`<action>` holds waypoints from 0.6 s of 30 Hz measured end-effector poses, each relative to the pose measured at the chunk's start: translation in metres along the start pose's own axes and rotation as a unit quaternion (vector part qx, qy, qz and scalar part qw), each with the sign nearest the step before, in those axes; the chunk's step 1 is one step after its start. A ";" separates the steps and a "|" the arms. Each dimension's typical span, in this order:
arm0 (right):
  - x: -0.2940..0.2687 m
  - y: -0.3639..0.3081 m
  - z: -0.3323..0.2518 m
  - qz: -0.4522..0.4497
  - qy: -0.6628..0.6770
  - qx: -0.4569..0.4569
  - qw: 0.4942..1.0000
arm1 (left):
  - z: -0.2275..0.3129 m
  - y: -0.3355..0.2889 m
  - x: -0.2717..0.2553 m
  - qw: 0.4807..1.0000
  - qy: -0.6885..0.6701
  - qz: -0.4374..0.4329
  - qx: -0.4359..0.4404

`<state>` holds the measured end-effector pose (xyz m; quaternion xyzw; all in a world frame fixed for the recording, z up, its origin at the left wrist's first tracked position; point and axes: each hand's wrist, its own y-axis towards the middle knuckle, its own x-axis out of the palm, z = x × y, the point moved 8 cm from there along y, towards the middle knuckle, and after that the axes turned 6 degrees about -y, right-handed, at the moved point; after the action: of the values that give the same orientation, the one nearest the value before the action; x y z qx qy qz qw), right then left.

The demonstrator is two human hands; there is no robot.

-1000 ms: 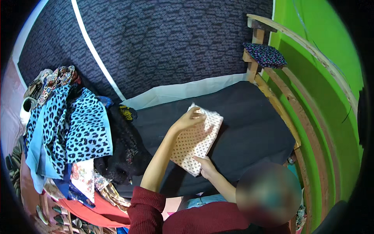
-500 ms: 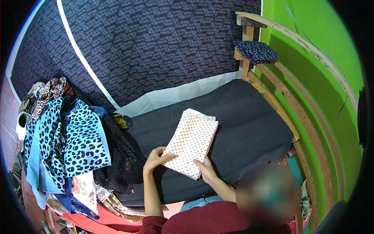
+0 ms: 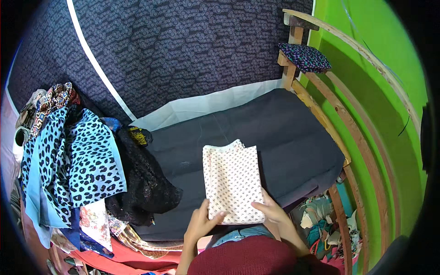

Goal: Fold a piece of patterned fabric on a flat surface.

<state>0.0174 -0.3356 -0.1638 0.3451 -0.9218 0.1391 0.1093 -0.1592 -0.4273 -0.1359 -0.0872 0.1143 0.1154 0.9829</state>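
A folded white cloth (image 3: 232, 176) with small dark motifs lies over the near part of a black-covered surface (image 3: 288, 133). Its near corners are between my fingers. My left hand (image 3: 201, 221) grips the near left corner, thumb on top and the other fingers at the edge and beneath. On the near right side, my right hand (image 3: 270, 211) holds the cloth the same way, thumb on top. The fingers under the cloth are hidden. The far end of the cloth has an uneven, layered edge.
On the left is a heap of fabrics, with a blue leopard-print cloth (image 3: 94, 160) and a black lacy cloth (image 3: 144, 176). A wooden slatted frame (image 3: 362, 123) runs along the right, bearing a small patterned cushion (image 3: 305, 58). Fabric scraps (image 3: 321, 220) lie below at right.
Both hands have drawn the cloth nearer to me and turned it, so it now lies straighter. My right hand has shifted right. My head view has moved slightly.
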 end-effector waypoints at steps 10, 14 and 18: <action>-0.026 0.016 0.012 0.130 -0.186 -0.077 0.971 | -0.021 0.010 0.009 0.998 -0.018 0.060 -0.001; -0.014 0.024 -0.013 0.128 -0.269 -0.146 0.943 | -0.023 0.003 0.013 0.976 -0.128 0.156 0.085; -0.003 0.028 -0.027 0.109 -0.295 -0.143 0.938 | -0.025 -0.004 0.009 0.953 -0.107 0.222 0.179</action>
<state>0.0034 -0.3044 -0.1445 0.2487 -0.9547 -0.0912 -0.1354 -0.1550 -0.4347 -0.1619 0.1303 0.0437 0.3166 0.9386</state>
